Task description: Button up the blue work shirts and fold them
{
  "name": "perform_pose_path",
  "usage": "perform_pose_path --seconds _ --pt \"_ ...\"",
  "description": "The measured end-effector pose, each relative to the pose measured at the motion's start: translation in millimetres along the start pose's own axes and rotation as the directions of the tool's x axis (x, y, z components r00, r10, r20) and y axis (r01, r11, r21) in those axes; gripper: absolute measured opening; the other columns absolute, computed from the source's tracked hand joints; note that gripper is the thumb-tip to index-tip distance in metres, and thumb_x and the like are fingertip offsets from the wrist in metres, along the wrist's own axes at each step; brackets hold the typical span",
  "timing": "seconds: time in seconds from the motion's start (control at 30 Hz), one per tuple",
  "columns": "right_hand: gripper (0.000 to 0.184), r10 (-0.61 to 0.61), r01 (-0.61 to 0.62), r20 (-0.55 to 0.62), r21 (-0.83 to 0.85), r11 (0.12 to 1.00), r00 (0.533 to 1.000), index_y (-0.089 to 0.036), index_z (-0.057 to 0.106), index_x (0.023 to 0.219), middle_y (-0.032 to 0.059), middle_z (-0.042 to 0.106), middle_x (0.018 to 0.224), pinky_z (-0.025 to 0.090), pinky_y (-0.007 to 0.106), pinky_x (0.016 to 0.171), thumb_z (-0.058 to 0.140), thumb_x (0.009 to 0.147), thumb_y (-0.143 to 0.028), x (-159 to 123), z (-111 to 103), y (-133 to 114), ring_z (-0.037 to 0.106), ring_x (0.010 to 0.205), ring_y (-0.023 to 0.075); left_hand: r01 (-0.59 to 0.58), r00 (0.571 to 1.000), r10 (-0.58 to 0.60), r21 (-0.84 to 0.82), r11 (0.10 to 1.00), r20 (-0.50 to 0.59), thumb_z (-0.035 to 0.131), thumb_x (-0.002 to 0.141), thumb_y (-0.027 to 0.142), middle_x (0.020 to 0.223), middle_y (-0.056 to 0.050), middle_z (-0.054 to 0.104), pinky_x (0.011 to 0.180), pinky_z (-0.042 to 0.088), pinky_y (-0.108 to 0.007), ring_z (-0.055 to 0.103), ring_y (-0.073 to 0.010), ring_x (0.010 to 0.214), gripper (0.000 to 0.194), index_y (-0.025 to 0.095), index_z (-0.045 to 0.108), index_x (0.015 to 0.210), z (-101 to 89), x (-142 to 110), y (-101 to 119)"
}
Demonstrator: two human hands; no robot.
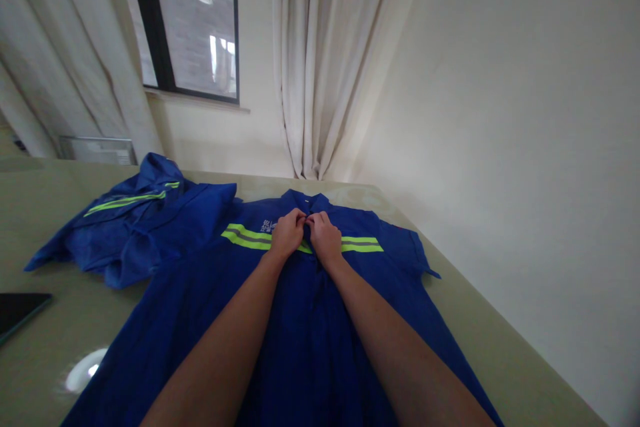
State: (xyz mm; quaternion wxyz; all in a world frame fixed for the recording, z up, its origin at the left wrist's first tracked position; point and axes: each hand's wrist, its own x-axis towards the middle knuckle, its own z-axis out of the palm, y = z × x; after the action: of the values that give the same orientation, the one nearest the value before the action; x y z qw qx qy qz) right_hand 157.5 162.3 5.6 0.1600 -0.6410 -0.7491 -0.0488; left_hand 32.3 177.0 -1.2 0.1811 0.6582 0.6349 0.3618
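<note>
A blue work shirt (295, 320) with yellow-green and grey reflective bands lies spread face up, its collar at the far end. Both hands meet at the front opening, just below the collar. My left hand (289, 232) pinches the shirt's front edge beside the white chest lettering. Close against it, my right hand (325, 237) is closed on the other front edge. The fingertips nearly touch, and whatever small part lies between them is hidden.
Another blue garment (135, 220) with reflective strips lies crumpled at the left of the pale table (465, 320). A dark flat object (20, 312) sits at the left edge. Beyond stand curtains (313, 67), a window (195, 20) and, rightward, a wall (525, 113).
</note>
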Motion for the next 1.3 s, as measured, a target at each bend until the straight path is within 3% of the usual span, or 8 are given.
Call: perform_pose_path --seconds 0.2,0.37,0.53,0.97,1.3 --pt "0.036 -0.005 0.005 0.004 -0.014 1.0 1.0 -0.029 0.058 0.121 0.0038 0.057 0.121 0.045 0.028 0.073 0.029 0.108 -0.044 0.3 -0.6 -0.2 0.065 0.088 0.0176 -0.034 0.999 0.034 0.036 0.999 0.0 0.051 0.097 0.024 0.101 -0.005 0.076 0.085 0.049 -0.032 0.068 -0.0237 0.1 0.019 0.027 0.068 0.104 -0.6 -2.0 0.9" --pt "0.034 0.007 -0.006 0.013 -0.021 1.0 1.0 -0.029 0.059 0.122 0.0041 0.057 0.121 0.045 0.028 0.073 0.031 0.108 -0.045 0.4 -0.8 -0.5 0.065 0.089 0.0174 -0.072 0.997 0.073 0.034 0.997 -0.005 0.052 0.095 0.019 0.107 -0.005 0.074 0.092 0.047 -0.031 0.064 -0.0223 0.109 0.019 0.025 0.069 0.101 -1.5 -0.6 2.0" --pt "0.035 -0.004 0.004 0.005 -0.01 1.0 1.0 -0.029 0.058 0.122 0.004 0.057 0.121 0.045 0.028 0.074 0.03 0.108 -0.045 0.4 0.5 0.1 0.065 0.089 0.0173 -0.055 0.998 0.054 0.02 0.998 0.01 0.052 0.096 0.021 0.103 -0.004 0.076 0.086 0.049 -0.03 0.069 -0.0211 0.099 0.02 0.026 0.07 0.103 -2.5 0.0 1.7" --pt "0.032 -0.002 0.003 0.024 -0.024 1.0 1.0 -0.027 0.057 0.121 0.0053 0.057 0.12 0.046 0.029 0.073 0.031 0.108 -0.04 0.6 -0.1 -0.3 0.066 0.09 0.0182 -0.083 0.996 0.083 0.002 0.997 -0.019 0.053 0.096 0.022 0.111 -0.003 0.076 0.092 0.049 -0.029 0.068 -0.0204 0.106 0.021 0.027 0.072 0.105 -1.7 -2.2 2.6" --pt "0.029 -0.044 0.044 -0.001 0.003 0.999 0.999 -0.028 0.061 0.118 0.0041 0.057 0.12 0.045 0.028 0.074 0.039 0.104 -0.041 -1.3 -3.1 -3.3 0.064 0.091 0.0182 -0.001 0.998 -0.001 -0.024 1.0 -0.065 0.054 0.094 0.021 0.103 -0.005 0.077 0.086 0.051 -0.03 0.07 -0.0208 0.097 0.017 0.024 0.069 0.101 4.7 2.5 -3.6"
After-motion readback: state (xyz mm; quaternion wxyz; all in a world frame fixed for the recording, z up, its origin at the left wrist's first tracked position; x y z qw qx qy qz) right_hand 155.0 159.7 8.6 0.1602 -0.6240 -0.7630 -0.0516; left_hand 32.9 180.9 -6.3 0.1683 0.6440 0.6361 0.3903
